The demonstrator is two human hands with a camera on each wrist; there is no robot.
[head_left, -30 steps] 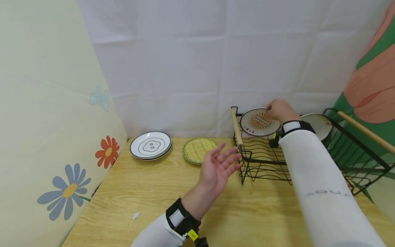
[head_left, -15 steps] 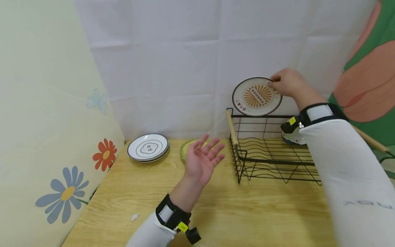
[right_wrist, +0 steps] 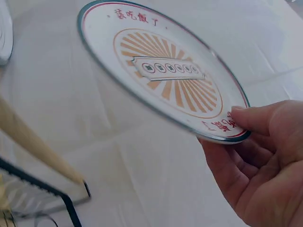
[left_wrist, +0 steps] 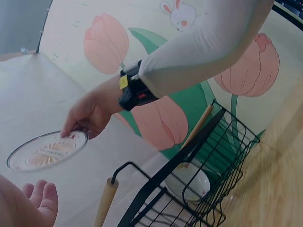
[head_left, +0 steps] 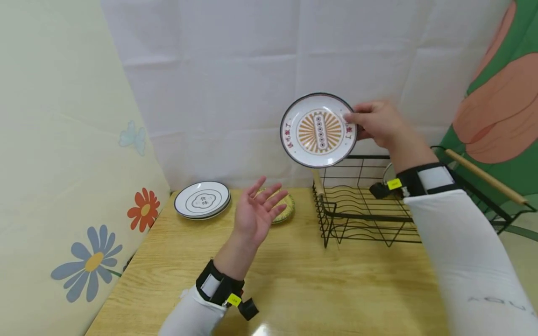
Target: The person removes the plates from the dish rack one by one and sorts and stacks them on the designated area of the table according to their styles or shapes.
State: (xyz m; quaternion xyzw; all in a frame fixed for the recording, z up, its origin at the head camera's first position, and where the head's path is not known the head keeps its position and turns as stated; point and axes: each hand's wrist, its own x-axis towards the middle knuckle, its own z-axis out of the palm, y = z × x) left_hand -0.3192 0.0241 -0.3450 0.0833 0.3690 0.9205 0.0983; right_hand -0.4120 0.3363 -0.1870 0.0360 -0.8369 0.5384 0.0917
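My right hand (head_left: 376, 122) pinches the right rim of a white plate (head_left: 319, 130) with a dark edge, an orange sunburst and red lettering. Thumb on the face, fingers beneath, as the right wrist view (right_wrist: 265, 156) shows. The plate is held up in front of the white cloth, above the left end of a black wire dish rack (head_left: 365, 216). My left hand (head_left: 254, 212) is palm up with its fingers spread and holds nothing. It is lower than the plate and to its left, partly covering a round yellow-green woven mat (head_left: 286, 207).
Two or so stacked white plates (head_left: 202, 200) lie at the table's back left. A bowl (left_wrist: 188, 182) sits inside the rack, mostly hidden in the head view. The rack has wooden handles (head_left: 485, 176) at both ends. A white cloth (head_left: 227, 93) hangs behind.
My right hand has lifted the sunburst plate out of the rack and brought it up and left, turning it to face the head camera. My left hand has shifted left.
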